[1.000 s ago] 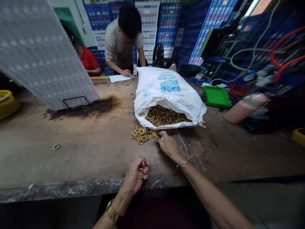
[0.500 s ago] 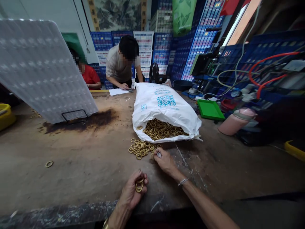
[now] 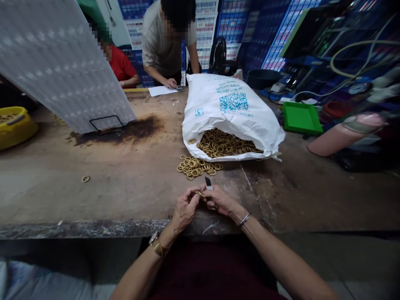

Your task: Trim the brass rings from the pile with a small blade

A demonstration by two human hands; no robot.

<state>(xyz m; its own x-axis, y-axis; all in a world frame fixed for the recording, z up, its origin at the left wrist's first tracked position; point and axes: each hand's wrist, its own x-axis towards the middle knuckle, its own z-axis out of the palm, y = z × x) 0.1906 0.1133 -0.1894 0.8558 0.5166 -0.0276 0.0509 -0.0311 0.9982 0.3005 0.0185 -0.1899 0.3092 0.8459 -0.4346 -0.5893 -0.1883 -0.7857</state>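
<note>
My left hand [image 3: 185, 207] is closed around brass rings, near the table's front edge. One ring [image 3: 200, 193] shows between its fingertips and those of my right hand [image 3: 220, 200]. In my right hand is a small blade tool [image 3: 208, 182], its dark tip pointing up and away. Just beyond both hands lies a loose pile of brass rings [image 3: 194, 166]. Behind it a white sack [image 3: 215, 96] lies on its side, its open mouth facing me and full of rings [image 3: 223, 143]. A single ring [image 3: 85, 178] rests apart on the left.
On the wooden table [image 3: 134, 187] stand a white ridged panel [image 3: 71, 71] and a yellow basin [image 3: 18, 129] at left. A green tray [image 3: 301, 117] and pink bottle [image 3: 343, 135] are at right. A person [image 3: 168, 46] leans over paper across the table.
The view has tilted down. My right hand has come back from the pile to my left hand, and the two now meet at a ring. The tool's dark tip now shows.
</note>
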